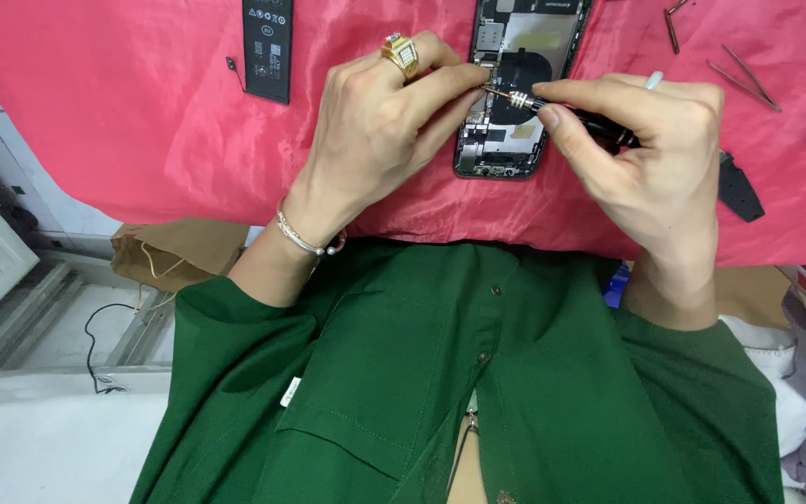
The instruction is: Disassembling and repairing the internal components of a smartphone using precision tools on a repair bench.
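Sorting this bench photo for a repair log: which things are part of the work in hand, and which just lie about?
In use:
opened phone
screwdriver, in right hand
left hand, steadying the tip

Lying about:
black battery
tweezers
red cloth
paper bag

Cloth (142, 112) bright pink-red, shirt (515, 373) dark green, battery (268, 47) black with white markings, screwdriver (562, 110) black with silver tip, ring (402, 52) gold, bracelet (305, 241) silver, paper bag (174, 250) brown.

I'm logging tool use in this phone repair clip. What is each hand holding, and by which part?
The right hand grips a small screwdriver by its black handle. The left hand pinches near the tip, over the opened phone.
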